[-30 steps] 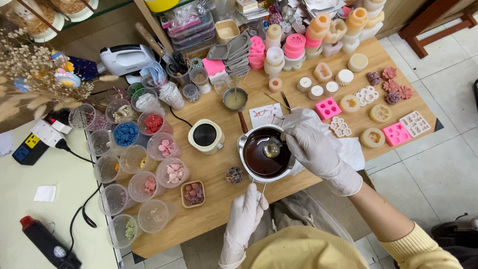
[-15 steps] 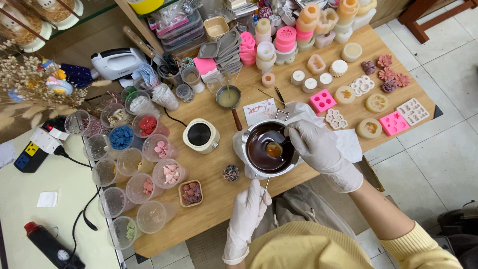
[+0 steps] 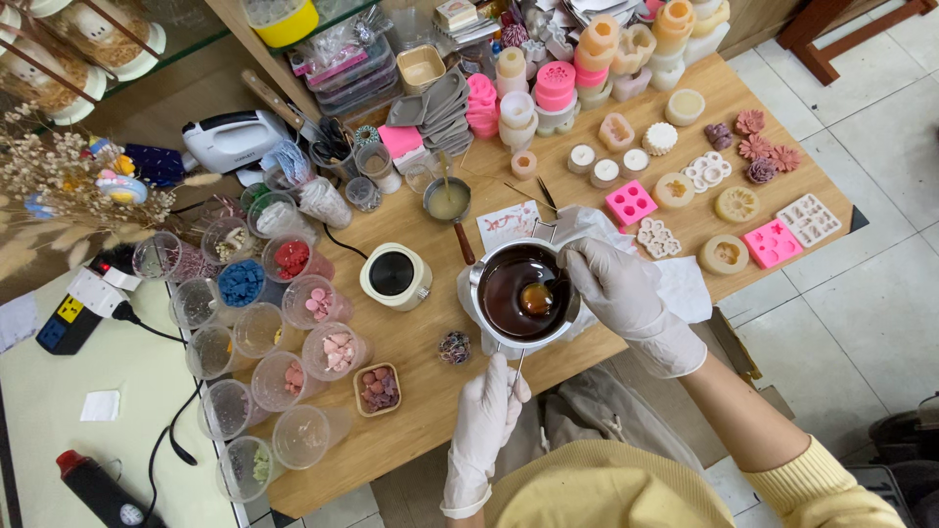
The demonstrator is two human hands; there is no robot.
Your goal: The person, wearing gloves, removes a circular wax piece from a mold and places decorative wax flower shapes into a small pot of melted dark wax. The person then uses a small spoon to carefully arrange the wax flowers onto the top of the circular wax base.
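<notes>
Head view: metal melting pot [image 3: 516,293] of dark liquid near the near edge of the wooden table [image 3: 411,430], just right of a cream warmer [image 3: 393,276]. Left hand [image 3: 489,411], gloved, fingers clenched round the pot's thin handle at the near side. Right hand [image 3: 614,284], gloved, fingers curled over the right rim, grasping a spoon [image 3: 538,298] dipped in the liquid. Pink silicone moulds [image 3: 631,203] farther right.
</notes>
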